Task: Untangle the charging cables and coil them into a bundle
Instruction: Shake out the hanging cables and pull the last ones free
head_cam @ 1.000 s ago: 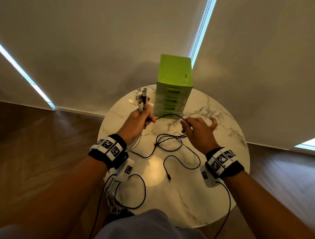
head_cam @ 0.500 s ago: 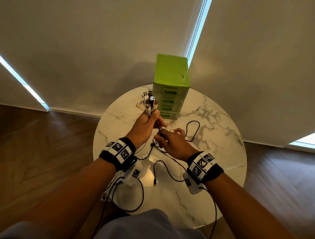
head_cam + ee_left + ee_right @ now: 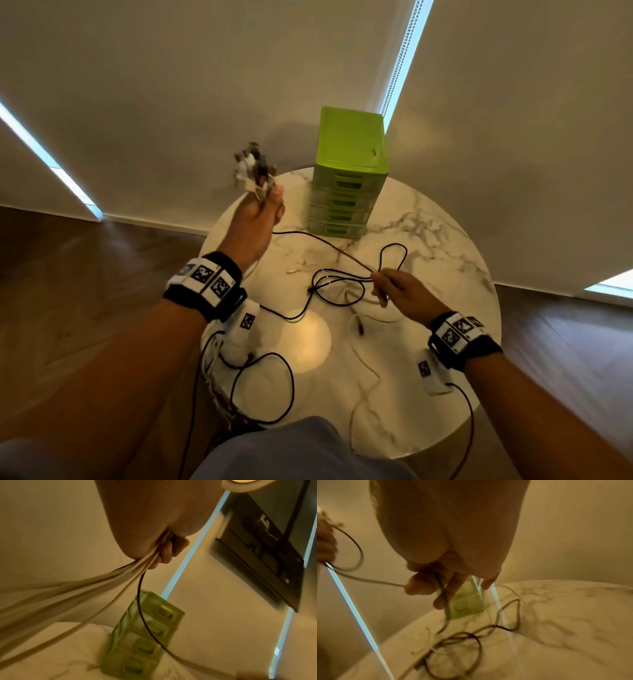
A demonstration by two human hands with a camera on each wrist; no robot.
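While the left hand (image 3: 255, 219) grips a bunch of cable ends (image 3: 255, 168) raised above the marble table (image 3: 445, 274), the right hand (image 3: 399, 291) pinches one black cable (image 3: 322, 245) stretched between both hands, with loose loops (image 3: 342, 287) on the table under it.

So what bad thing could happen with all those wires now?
The black cable stretched between the left hand and right hand runs into loops on the table; pulling might tighten a knot. It also passes near the green drawer box and could tug it.
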